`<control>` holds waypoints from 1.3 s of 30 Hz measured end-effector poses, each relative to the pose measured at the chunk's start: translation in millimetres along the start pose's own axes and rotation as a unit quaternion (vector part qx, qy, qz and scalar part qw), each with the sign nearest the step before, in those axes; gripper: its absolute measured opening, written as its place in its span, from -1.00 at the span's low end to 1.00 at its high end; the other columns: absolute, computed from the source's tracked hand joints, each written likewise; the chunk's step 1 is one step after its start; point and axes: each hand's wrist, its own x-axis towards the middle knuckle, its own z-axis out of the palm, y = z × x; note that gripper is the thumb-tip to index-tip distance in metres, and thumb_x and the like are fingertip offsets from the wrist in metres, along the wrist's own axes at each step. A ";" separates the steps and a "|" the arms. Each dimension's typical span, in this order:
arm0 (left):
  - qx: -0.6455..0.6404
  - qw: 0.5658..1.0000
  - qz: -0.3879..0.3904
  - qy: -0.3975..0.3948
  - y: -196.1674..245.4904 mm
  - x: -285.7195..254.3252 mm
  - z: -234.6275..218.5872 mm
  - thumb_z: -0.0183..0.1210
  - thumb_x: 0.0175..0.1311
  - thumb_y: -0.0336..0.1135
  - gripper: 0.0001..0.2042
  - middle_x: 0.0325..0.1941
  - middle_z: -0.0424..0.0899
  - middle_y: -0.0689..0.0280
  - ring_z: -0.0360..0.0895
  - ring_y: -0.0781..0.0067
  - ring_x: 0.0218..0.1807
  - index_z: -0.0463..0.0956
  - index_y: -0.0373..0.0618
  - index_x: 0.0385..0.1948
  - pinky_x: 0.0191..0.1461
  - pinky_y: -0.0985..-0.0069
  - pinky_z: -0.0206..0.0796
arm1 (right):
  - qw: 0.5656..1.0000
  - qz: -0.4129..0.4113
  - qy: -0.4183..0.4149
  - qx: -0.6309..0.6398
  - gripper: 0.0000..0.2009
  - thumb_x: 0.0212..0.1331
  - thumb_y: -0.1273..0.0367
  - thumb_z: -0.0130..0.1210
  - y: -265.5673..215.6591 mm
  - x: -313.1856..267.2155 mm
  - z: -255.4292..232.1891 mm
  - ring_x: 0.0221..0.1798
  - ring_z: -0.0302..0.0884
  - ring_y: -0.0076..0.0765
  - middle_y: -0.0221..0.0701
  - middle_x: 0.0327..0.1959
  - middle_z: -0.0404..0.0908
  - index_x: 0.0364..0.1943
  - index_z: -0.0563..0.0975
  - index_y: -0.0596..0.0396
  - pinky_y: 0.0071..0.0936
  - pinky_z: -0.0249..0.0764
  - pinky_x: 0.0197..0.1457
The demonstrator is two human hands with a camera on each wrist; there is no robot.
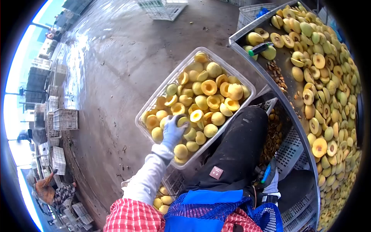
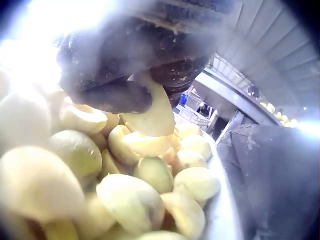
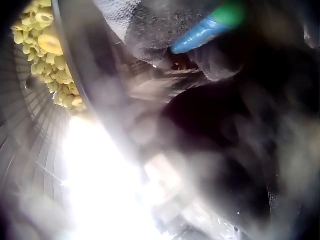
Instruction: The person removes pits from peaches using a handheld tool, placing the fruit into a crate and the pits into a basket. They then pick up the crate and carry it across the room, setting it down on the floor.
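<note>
Our gloved left hand (image 1: 172, 131) pinched a peach half (image 2: 152, 112) just above the full tray (image 1: 154, 98) on our knee. Our right hand (image 1: 268, 176) gripped a blue-handled tool (image 3: 205, 27) beside the thigh.

Right wrist view mostly blurred and glare-washed; right hand (image 1: 269, 181) half hidden behind the black-trousered knee (image 1: 241, 147), its grip on the blue-and-green handled tool (image 3: 207, 27) unclear. Left wrist view hazy: gloved left hand (image 2: 130, 75) smeared, overexposed at left. Metal table (image 1: 286, 73) of yellow peach halves cut by frame edge.
</note>
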 end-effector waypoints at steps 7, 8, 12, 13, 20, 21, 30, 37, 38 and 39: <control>0.123 0.966 0.091 0.210 -91.8 56.6 -25.1 0.20 0.14 -0.18 -0.54 0.06 0.45 0.01 0.41 -0.02 0.04 0.45 -0.03 0.12 0.12 0.28 0.29 | 0.997 0.063 -0.045 0.010 -0.33 0.06 -0.35 -0.09 -11.0 15.8 -35.0 -0.59 0.51 -0.25 -0.30 -0.60 0.55 -0.47 0.53 0.03 -0.30 0.51 -0.45; 0.216 0.949 0.118 0.195 -85.9 49.3 -19.1 0.16 0.17 -0.11 -0.52 0.08 0.44 0.01 0.39 -0.02 0.07 0.43 -0.05 0.14 0.16 0.27 0.25 | 0.999 0.046 -0.003 -0.007 -0.36 0.04 -0.34 -0.04 -6.5 17.8 -26.0 -0.67 0.45 -0.30 -0.34 -0.66 0.51 -0.52 0.50 0.01 -0.37 0.47 -0.55; 0.152 0.982 0.104 0.031 -68.4 30.9 -23.6 0.10 0.21 -0.05 -0.59 -0.05 0.57 0.14 0.44 0.08 0.04 0.50 -0.08 0.01 0.19 0.24 0.22 | 0.977 -0.029 0.187 -0.094 -0.43 0.00 -0.30 0.07 6.7 8.4 15.8 -0.83 0.26 -0.43 -0.45 -0.79 0.36 -0.65 0.40 -0.09 -0.53 0.30 -0.75; 0.145 0.983 0.092 0.067 -65.1 33.0 -26.8 0.11 0.21 -0.09 -0.64 -0.11 0.61 0.16 0.47 0.09 0.00 0.53 -0.08 -0.04 0.17 0.24 0.24 | 0.968 -0.049 0.213 -0.122 -0.44 0.02 -0.29 0.07 8.2 6.6 19.6 -0.81 0.29 -0.42 -0.44 -0.78 0.38 -0.65 0.41 -0.09 -0.52 0.32 -0.73; 0.244 0.967 0.035 0.063 -79.1 81.2 7.1 0.01 0.25 0.11 -0.41 0.39 0.20 0.22 0.07 0.02 0.39 0.26 0.09 0.29 0.42 0.13 -0.11 | 0.944 -0.127 0.237 -0.192 -0.51 0.11 -0.22 0.03 9.0 -0.8 26.8 -0.75 0.35 -0.41 -0.50 -0.72 0.41 -0.59 0.46 -0.13 -0.51 0.35 -0.68; 0.200 0.978 0.027 0.048 -88.5 88.4 6.8 -0.01 0.25 0.14 -0.41 0.40 0.19 0.25 0.06 0.02 0.39 0.26 0.14 0.29 0.42 0.09 -0.13 | 0.956 -0.108 0.212 -0.172 -0.51 0.12 -0.22 0.02 8.2 -0.2 26.3 -0.75 0.34 -0.43 -0.51 -0.72 0.41 -0.58 0.45 -0.13 -0.52 0.34 -0.68; 0.172 0.954 0.214 0.124 6.3 43.1 6.2 0.27 0.02 0.08 -0.25 0.26 0.32 0.11 0.16 0.03 0.33 0.25 0.00 0.27 0.39 0.11 -0.06 | 0.906 -0.215 0.300 -0.208 -0.59 0.12 -0.09 0.16 21.8 -7.7 81.1 -0.72 0.37 -0.46 -0.49 -0.65 0.41 -0.31 0.38 -0.10 -0.53 0.32 -0.71; -0.167 0.961 0.018 -0.221 -9.2 60.1 44.6 0.24 0.16 -0.16 -0.53 -0.10 0.61 0.23 0.55 0.31 -0.12 0.42 -0.16 0.09 -0.08 0.44 0.44 | 0.913 -0.210 0.279 -0.212 -0.55 0.08 -0.12 0.17 19.0 -9.1 80.3 -0.71 0.34 -0.48 -0.49 -0.64 0.39 -0.31 0.34 -0.11 -0.54 0.30 -0.69; -0.310 0.922 -0.036 -0.227 -0.9 53.6 17.6 0.23 0.19 -0.17 -0.52 -0.06 0.59 0.24 0.55 0.38 -0.11 0.40 -0.20 0.10 -0.12 0.50 0.44 | 0.917 -0.204 0.271 -0.211 -0.55 0.07 -0.13 0.18 21.3 -11.3 81.2 -0.70 0.34 -0.49 -0.49 -0.64 0.39 -0.31 0.34 -0.11 -0.55 0.30 -0.69; -0.444 0.862 -0.087 -0.228 12.2 48.2 -14.7 0.21 0.23 -0.18 -0.52 -0.01 0.58 0.24 0.54 0.45 -0.10 0.37 -0.24 0.12 -0.15 0.56 0.44 | 0.915 -0.212 0.277 -0.204 -0.55 0.07 -0.13 0.18 21.6 -11.4 76.3 -0.70 0.34 -0.49 -0.49 -0.63 0.39 -0.30 0.35 -0.12 -0.55 0.30 -0.69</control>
